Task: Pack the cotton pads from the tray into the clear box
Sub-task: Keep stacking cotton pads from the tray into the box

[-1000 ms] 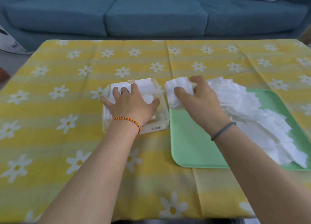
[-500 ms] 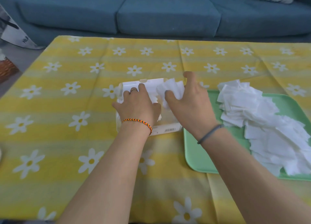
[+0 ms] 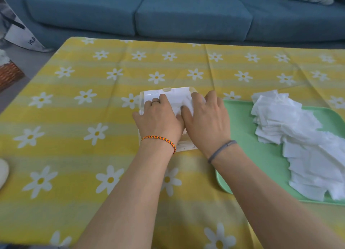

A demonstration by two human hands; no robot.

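blue sofa point(image 3: 186, 11) behind yellow tablecloth point(image 3: 74, 118)

Under my hands: clear box point(image 3: 149, 95), glossy plastic. Pads point(image 3: 291, 123) soft matt cotton. Tray point(image 3: 242, 136) smooth green plastic. Tablecloth point(image 3: 84, 118) matt, creased.

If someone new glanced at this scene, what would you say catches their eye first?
Probably the bright yellow daisy tablecloth covering the table. At its centre, the left hand and right hand meet over the clear box, the right pressing white cotton pads into it. To the right, a loose heap of pads sprawls across the green tray.
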